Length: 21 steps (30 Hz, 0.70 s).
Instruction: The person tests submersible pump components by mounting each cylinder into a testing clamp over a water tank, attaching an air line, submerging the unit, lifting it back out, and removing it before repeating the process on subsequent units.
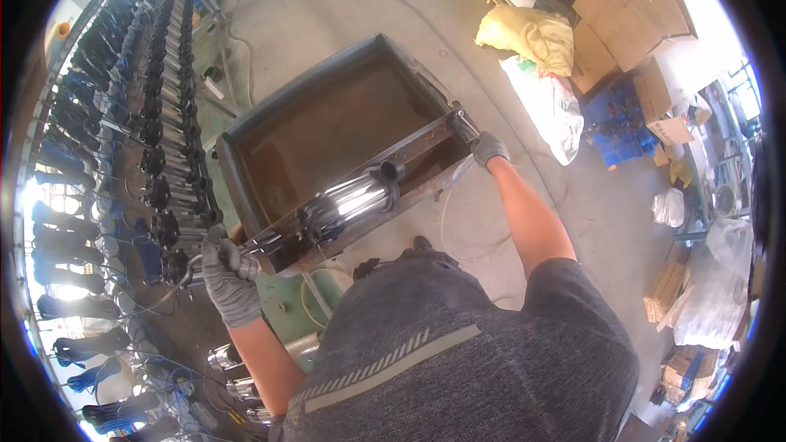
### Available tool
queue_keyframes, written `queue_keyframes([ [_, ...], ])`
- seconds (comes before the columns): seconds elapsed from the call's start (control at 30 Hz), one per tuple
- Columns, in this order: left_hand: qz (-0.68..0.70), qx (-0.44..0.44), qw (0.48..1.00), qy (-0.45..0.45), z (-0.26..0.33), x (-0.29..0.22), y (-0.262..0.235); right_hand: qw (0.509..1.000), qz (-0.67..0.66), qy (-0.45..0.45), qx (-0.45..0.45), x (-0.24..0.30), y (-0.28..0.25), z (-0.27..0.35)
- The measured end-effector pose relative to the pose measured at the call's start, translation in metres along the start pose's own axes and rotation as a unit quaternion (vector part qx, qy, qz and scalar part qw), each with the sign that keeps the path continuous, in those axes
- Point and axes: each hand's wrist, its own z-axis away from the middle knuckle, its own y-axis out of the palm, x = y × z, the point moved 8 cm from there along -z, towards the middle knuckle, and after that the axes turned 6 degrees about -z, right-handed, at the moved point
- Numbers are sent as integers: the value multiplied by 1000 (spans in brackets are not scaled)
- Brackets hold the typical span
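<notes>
A shiny metal cylinder with dark ends (354, 203), like a pump or motor body, lies across the near side of a dark metal tank (303, 100) with brown liquid in it. A rusty metal bar (422, 142) runs along that side beside the cylinder. My right hand (490, 149), in a grey glove, is closed on the short rod at the bar's right end. At the left end, my gloved left hand (227, 270) has its fingers curled next to a small metal rod (264, 244). A grey cable (176, 288) passes close by; what the left fingers hold is hidden.
A long row of similar metal cylinders (168, 74) stands along the left, with bundled dark cables (61, 254) beyond. Yellow sacks (528, 33), a white sack (553, 110), cardboard boxes (630, 0) and a blue crate (614, 127) lie to the right. A thin hose (446, 233) crosses the floor.
</notes>
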Motion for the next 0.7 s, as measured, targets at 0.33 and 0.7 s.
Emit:
queue_keyframes([
  [0.33, 49, 204, 978, -10, 10, 30, 128, 993, -50, 8, -103, -2, -34, 50],
  [0.7, 78, 152, 985, 0, -2, 40, 110, 982, -188, -15, -9, -80, 117, 81],
])
